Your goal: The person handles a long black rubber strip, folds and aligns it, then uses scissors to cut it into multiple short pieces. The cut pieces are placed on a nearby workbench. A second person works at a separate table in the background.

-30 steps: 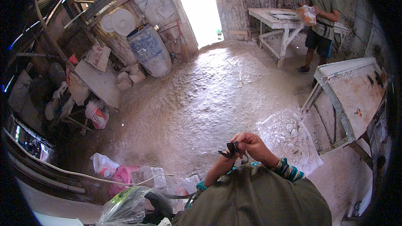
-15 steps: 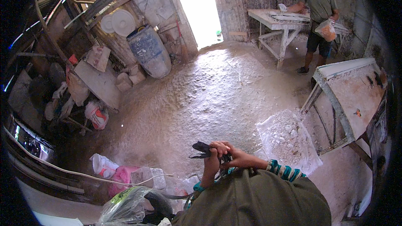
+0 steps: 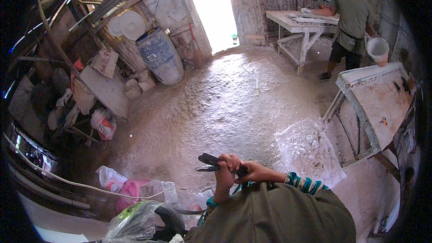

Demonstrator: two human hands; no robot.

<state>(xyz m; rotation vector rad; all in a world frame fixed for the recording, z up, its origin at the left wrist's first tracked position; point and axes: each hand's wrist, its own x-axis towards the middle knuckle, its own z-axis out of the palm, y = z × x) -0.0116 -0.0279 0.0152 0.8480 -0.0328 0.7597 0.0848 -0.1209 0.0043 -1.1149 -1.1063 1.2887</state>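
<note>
**Soft-looking black strap (image 3: pixel 208 158) needing a grip at its gathered part**

The strap is lying across both hands, its loose ends poking out beyond the left hand (image 3: pixel 227 167), whose fingers are curling around it. The right hand (image 3: pixel 254 172) is grasping the nearer part. It is probably handling as light, pliable and hardly fragile; the gathered middle is offering the surest hold. Ahead-right of the right hand, a white sheet (image 3: pixel 332 176) is carrying pale rubble (image 3: pixel 310 148); farther off, a co-worker (image 3: pixel 353 15) is holding a bucket (image 3: pixel 377 47).

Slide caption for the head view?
Left hand and right hand hold a black strip-like item above the floor; a co-worker beyond holds a pale bucket.
</note>
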